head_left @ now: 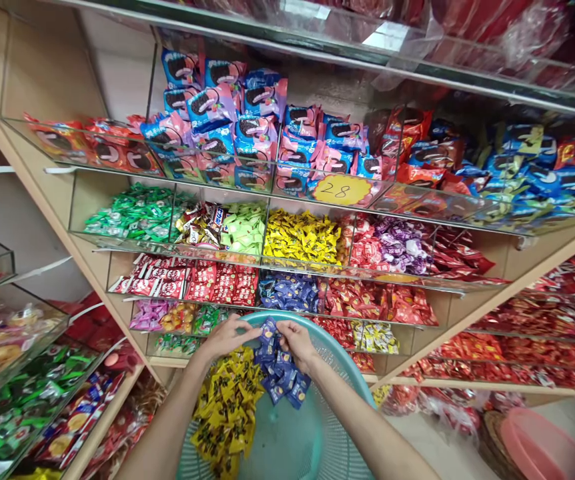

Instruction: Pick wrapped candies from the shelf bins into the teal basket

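Note:
A round teal plastic basket [312,433] stands below the shelves. Yellow-wrapped candies [227,407] are heaped in its left part, with dark blue candies [282,373] beside them near the far rim. My left hand [230,335] is at the left of the blue candies, its thumb and forefinger brought close together at a blue packet. On the other side my right hand [295,341] pinches a blue packet between thumb and curled fingers. Just beyond the basket, a shelf bin holds similar blue candies [289,292].
Glass-fronted shelves [297,267] rise ahead with yellow, green, red and purple candies. A yellow tag [342,191] reads 28. More bins [22,393] flank the left, and a pink basket [542,447] sits at lower right.

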Motion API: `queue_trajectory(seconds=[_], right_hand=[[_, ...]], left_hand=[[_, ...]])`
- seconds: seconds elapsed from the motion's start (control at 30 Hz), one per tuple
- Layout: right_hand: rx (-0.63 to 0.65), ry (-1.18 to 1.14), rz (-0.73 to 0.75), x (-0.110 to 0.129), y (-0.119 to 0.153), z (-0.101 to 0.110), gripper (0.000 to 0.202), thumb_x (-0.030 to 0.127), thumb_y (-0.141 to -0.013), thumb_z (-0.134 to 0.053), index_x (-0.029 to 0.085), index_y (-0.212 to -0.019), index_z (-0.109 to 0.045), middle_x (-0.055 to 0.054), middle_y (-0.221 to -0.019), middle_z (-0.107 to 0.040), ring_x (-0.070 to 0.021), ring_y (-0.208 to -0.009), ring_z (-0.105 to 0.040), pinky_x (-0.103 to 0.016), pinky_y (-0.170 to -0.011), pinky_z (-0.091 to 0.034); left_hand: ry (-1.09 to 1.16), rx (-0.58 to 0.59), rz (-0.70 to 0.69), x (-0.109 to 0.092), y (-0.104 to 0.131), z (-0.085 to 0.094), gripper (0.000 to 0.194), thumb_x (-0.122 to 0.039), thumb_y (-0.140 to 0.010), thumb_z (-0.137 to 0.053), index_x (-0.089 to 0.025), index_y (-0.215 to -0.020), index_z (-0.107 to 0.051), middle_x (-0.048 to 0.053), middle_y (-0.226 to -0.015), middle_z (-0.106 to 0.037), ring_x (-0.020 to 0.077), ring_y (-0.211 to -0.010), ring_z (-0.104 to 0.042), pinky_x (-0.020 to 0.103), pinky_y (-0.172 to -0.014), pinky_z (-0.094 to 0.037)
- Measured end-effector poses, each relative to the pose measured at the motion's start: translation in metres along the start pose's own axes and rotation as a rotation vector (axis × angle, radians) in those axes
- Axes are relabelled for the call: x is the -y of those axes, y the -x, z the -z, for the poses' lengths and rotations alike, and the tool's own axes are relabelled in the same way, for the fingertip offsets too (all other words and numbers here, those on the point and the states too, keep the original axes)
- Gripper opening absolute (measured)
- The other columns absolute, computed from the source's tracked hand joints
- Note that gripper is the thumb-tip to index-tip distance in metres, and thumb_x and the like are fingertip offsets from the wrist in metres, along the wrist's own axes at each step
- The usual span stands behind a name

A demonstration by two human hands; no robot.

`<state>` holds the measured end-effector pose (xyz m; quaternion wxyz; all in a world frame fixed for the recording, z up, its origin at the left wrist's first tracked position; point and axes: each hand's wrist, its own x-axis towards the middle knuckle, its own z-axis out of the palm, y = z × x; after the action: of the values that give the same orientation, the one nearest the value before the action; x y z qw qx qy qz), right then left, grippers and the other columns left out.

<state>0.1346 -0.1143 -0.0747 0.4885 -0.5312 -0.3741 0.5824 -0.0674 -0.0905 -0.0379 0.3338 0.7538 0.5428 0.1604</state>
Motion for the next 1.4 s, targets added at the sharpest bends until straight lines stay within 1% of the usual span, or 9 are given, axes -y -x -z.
queue_trajectory(seconds=[0.17,0.37,0.6,0.73,0.83,0.93,1.13,1.3,1.4], right_hand=[[0.018,-0.042,-0.063,-0.004,0.006,-0.009,0.043,0.054,-0.054,-0.071,0.018,-0.072,-0.056,0.006,-0.046,-0.052,-0.0050,-0.034,-0.035,-0.019,-0.036,-0.018],[-0.005,-0.061,-0.019,-0.005,0.006,-0.014,0.043,0.052,-0.050,-0.073,0.018,-0.072,-0.058,0.002,-0.063,-0.060,-0.0066,-0.043,-0.044,-0.019,-0.038,-0.027],[-0.004,0.134,0.084,-0.003,0.007,-0.010,0.042,0.058,-0.063,-0.062,0.019,-0.076,-0.056,0.005,-0.049,-0.053,-0.0070,-0.037,-0.038,-0.020,-0.037,-0.025],[0.015,0.201,0.136,-0.001,0.005,-0.007,0.040,0.057,-0.068,-0.059,0.019,-0.076,-0.054,0.005,-0.048,-0.053,-0.0065,-0.035,-0.037,-0.020,-0.036,-0.025],[0.029,0.235,0.176,0.010,0.002,0.006,0.039,0.056,-0.070,-0.057,0.019,-0.078,-0.053,0.005,-0.049,-0.055,-0.0069,-0.036,-0.039,-0.019,-0.036,-0.028],[0.040,0.287,0.223,0.029,0.000,0.033,0.039,0.056,-0.071,-0.057,0.018,-0.079,-0.053,0.006,-0.048,-0.054,-0.0072,-0.037,-0.041,-0.019,-0.038,-0.031],[0.178,0.546,0.123,0.052,0.014,0.083,0.032,0.050,-0.074,-0.054,0.018,-0.074,-0.050,0.005,-0.045,-0.053,-0.0097,-0.037,-0.048,-0.019,-0.037,-0.033],[0.261,0.846,-0.025,0.051,0.034,0.091,0.011,0.022,-0.070,-0.053,0.018,-0.062,-0.049,0.006,-0.043,-0.047,-0.0097,-0.036,-0.048,-0.018,-0.038,-0.029],[0.218,1.063,0.047,0.047,0.036,0.092,0.016,0.009,-0.067,-0.049,0.017,-0.053,-0.047,0.005,-0.042,-0.045,-0.0090,-0.039,-0.048,-0.019,-0.043,-0.028]], left_hand=[[-0.006,0.019,-0.038,0.011,-0.005,0.000,0.043,-0.061,-0.062,-0.061,-0.024,-0.082,-0.071,0.002,-0.114,-0.058,0.0249,-0.110,-0.051,0.031,-0.094,-0.037],[0.018,0.013,-0.055,0.024,-0.016,-0.006,0.032,-0.051,-0.062,-0.066,-0.023,-0.076,-0.070,0.002,-0.119,-0.052,0.0241,-0.108,-0.051,0.031,-0.095,-0.036],[0.001,0.044,-0.153,0.025,-0.023,-0.006,0.029,-0.049,-0.065,-0.063,-0.021,-0.073,-0.067,0.002,-0.106,-0.052,0.0190,-0.096,-0.054,0.027,-0.087,-0.041],[-0.017,0.048,-0.139,0.020,-0.022,-0.005,0.029,-0.049,-0.065,-0.063,-0.021,-0.073,-0.068,0.002,-0.103,-0.053,0.0192,-0.095,-0.055,0.027,-0.086,-0.041],[-0.012,0.028,-0.082,0.012,-0.016,-0.001,0.036,-0.057,-0.061,-0.064,-0.024,-0.073,-0.070,0.002,-0.108,-0.053,0.0241,-0.106,-0.052,0.030,-0.090,-0.040],[0.001,0.030,-0.023,0.004,-0.007,0.006,0.045,-0.066,-0.057,-0.063,-0.026,-0.076,-0.071,0.003,-0.110,-0.054,0.0276,-0.113,-0.049,0.032,-0.093,-0.039],[0.016,0.022,0.011,0.003,-0.002,0.010,0.048,-0.068,-0.056,-0.062,-0.025,-0.074,-0.071,0.004,-0.115,-0.053,0.0293,-0.116,-0.047,0.033,-0.095,-0.038],[0.007,0.019,0.016,0.005,-0.006,0.007,0.048,-0.070,-0.057,-0.061,-0.026,-0.074,-0.071,0.004,-0.120,-0.051,0.0287,-0.118,-0.046,0.034,-0.096,-0.037],[-0.003,0.021,0.012,0.004,-0.007,0.007,0.048,-0.070,-0.057,-0.060,-0.026,-0.074,-0.070,0.003,-0.122,-0.050,0.0291,-0.119,-0.045,0.033,-0.097,-0.037]])
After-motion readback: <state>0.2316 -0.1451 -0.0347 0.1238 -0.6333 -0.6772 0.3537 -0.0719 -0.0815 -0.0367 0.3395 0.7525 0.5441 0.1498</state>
